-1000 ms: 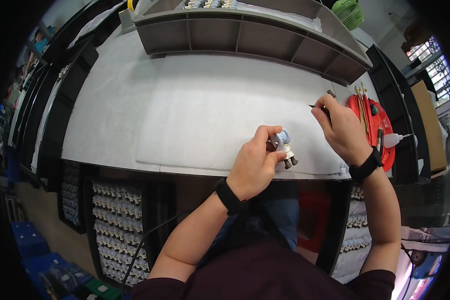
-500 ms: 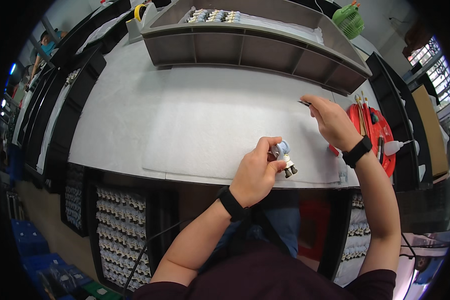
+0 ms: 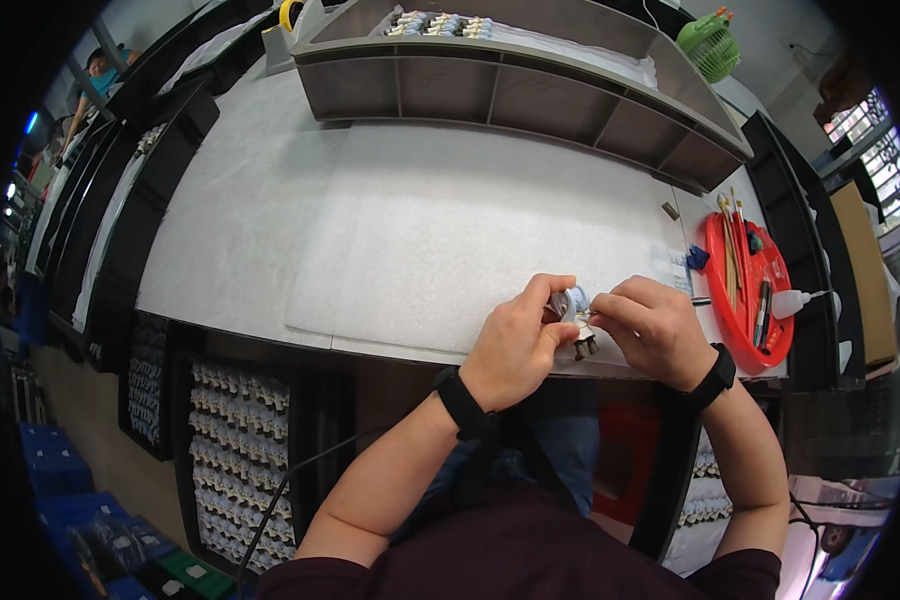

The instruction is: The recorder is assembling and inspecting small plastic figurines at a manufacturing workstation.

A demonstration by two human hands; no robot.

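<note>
My left hand point(image 3: 518, 345) is closed around a small figurine point(image 3: 583, 328) with a light blue head, white body and dark boots. It holds the figurine just above the near edge of the white-covered table point(image 3: 420, 230). Fingers of my right hand point(image 3: 652, 325) are bent into a pinch right at the figurine's right side. A slim dark tool point(image 3: 703, 301) juts out behind that hand; its working end is hidden by the fingers, so its kind cannot be made out.
A red tray point(image 3: 727, 340) with brushes, pens and a white squeeze bottle point(image 3: 790, 303) lies to the right. Nearby are a blue crumpled piece point(image 3: 697, 257) and a small brown cylinder point(image 3: 670, 211). A grey bin point(image 3: 450, 90) holding figurines stands at the back; figurine trays point(image 3: 240, 460) sit below.
My right hand has come down and left from above the table to the figurine. My left hand has stayed nearly in place, still holding it.
</note>
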